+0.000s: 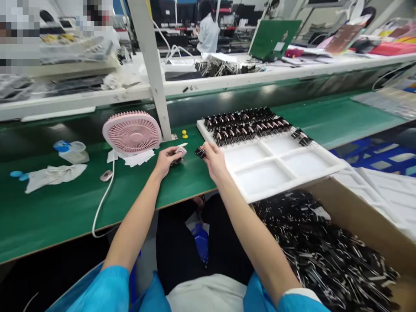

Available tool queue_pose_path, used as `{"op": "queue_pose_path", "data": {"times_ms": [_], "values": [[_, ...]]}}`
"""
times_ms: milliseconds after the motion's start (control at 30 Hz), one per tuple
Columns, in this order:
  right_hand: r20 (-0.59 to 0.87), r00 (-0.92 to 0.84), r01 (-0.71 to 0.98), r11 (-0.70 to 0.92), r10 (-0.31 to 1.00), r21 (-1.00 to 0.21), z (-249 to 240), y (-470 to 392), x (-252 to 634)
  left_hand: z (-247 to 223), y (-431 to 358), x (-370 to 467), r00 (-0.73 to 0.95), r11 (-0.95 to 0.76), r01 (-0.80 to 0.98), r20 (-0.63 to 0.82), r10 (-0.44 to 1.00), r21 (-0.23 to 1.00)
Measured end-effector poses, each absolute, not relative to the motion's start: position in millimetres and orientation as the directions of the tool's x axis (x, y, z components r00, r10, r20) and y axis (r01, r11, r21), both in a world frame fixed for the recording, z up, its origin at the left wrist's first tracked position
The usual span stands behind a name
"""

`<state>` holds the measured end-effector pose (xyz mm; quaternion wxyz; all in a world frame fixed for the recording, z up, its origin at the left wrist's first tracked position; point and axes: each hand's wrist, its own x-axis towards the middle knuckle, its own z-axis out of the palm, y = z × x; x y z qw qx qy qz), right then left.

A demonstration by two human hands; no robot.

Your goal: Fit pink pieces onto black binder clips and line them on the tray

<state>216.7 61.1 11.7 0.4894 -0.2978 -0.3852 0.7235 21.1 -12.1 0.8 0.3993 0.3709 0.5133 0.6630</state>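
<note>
My left hand (169,160) is closed over the green table, wrapped round something dark and a pale round piece that I cannot make out clearly. To its right, my right hand (212,158) pinches a black binder clip (200,152) between thumb and fingers, just left of a white divided tray (276,158). Rows of black binder clips (247,125) fill the far part of that tray, and a couple more clips (302,137) lie near its right edge. The near compartments show bare white bottoms.
A pink fan (132,133) with a white cable stands left of my hands, near a cloth (55,175) and a plastic cup (74,152). A cardboard box (364,212) of loose black clips sits below right. A white post (151,65) rises ahead; a person (208,32) is beyond.
</note>
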Motion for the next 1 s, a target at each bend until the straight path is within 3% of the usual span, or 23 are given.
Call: {"op": "queue_pose_path", "data": {"times_ms": [100, 333, 433, 600, 733, 1000], "values": [[-0.133, -0.335, -0.485, -0.291, 0.933, -0.824, -6, 71, 166, 0, -14, 23, -0.352, -0.162, -0.094, 0.119, 0.928, 0.982], [-0.048, -0.384, -0.469, -0.239, 0.922, -0.850, -10, 75, 133, -12, -10, 20, -0.398, -0.213, 0.174, 0.267, 0.878, 0.961], [-0.064, -0.317, -0.347, -0.178, 0.946, -0.921, -6, 83, 131, -16, -9, 19, -0.395, -0.224, 0.357, 0.364, 0.844, 0.907], [-0.053, -0.208, 0.019, -0.050, 0.977, -0.999, 3, 97, 130, -15, -9, 23, -0.330, -0.224, 0.533, 0.444, 0.833, 0.816], [-0.017, -0.176, 0.103, 0.001, 0.984, -0.995, 0, 109, 127, -11, -11, 27, -0.312, -0.237, 0.532, 0.449, 0.837, 0.813], [-0.047, -0.071, 0.078, -0.041, 0.996, -0.996, -15, 145, 116, -10, -9, 26, -0.440, -0.194, 0.280, 0.305, 0.845, 0.940]]}}
